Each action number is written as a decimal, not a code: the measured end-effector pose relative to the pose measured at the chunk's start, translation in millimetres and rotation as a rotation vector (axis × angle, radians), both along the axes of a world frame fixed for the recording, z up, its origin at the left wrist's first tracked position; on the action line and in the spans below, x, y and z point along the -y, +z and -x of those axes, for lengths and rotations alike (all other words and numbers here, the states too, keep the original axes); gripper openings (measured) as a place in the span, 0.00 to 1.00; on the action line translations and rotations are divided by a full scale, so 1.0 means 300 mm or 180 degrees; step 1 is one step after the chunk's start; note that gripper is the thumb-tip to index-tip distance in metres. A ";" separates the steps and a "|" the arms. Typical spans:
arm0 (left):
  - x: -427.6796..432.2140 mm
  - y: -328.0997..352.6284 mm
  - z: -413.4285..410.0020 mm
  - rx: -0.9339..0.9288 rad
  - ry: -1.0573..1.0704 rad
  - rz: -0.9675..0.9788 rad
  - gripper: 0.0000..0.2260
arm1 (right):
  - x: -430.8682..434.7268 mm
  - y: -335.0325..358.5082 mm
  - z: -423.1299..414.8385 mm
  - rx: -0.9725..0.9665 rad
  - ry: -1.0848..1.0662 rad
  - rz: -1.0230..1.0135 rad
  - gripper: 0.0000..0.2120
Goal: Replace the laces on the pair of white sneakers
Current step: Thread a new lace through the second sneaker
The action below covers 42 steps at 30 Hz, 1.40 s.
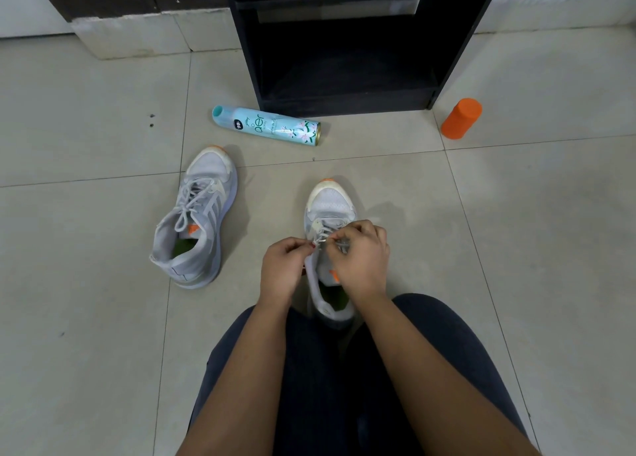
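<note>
Two white sneakers with orange toe tips stand on the tiled floor. The left sneaker [196, 221] sits apart at the left, fully laced with pale laces. The right sneaker [328, 207] points away from me, between my knees. Both hands work over its lace area. My left hand [282, 269] pinches a white lace [321, 237] at the shoe's left side. My right hand [361, 259] pinches the lace from the right, its fingers covering the upper eyelets. The shoe's tongue and most of its lacing are hidden under my hands.
A light blue spray can [268, 126] lies on its side beyond the shoes. A black open shelf unit [347, 42] stands behind it. An orange bottle [461, 118] stands at the right. My dark-clothed legs [330, 386] fill the bottom of the view.
</note>
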<state>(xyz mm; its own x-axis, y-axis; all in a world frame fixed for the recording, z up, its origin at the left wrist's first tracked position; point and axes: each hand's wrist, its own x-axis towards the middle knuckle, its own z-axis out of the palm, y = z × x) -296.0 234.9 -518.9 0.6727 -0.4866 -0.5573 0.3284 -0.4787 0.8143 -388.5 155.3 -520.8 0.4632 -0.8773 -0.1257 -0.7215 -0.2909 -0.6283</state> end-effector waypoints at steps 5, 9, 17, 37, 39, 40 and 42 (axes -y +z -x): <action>0.000 -0.001 -0.004 -0.0052 0.0007 -0.0013 0.06 | -0.017 0.004 0.005 -0.0062 0.0149 -0.0041 0.03; 0.001 0.001 -0.001 -0.0034 -0.0038 -0.0007 0.06 | -0.016 0.002 -0.001 -0.0173 0.0063 0.0175 0.03; 0.003 -0.005 -0.010 -0.0194 -0.0015 0.0055 0.11 | -0.016 0.006 -0.001 -0.0084 0.0210 0.0087 0.04; 0.010 -0.024 -0.004 -0.0005 -0.0111 0.0060 0.06 | -0.016 0.004 0.000 -0.0047 -0.0039 -0.0067 0.04; 0.012 -0.023 -0.003 -0.0052 -0.0076 0.0057 0.05 | -0.018 0.005 0.005 -0.0136 -0.0036 0.0074 0.04; 0.015 -0.019 -0.001 -0.0108 -0.0074 0.0062 0.04 | -0.017 0.005 0.007 -0.0188 -0.0035 0.0104 0.04; 0.020 -0.012 0.006 -0.0211 -0.0106 0.0089 0.02 | -0.012 0.003 0.012 -0.0261 -0.0036 0.0136 0.05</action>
<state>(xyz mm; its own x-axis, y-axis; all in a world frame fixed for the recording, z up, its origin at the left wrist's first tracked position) -297.9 228.8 -522.6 0.6180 -0.5241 -0.5860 0.3662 -0.4677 0.8045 -392.0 158.9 -519.8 0.4429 -0.8878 -0.1253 -0.7734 -0.3077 -0.5543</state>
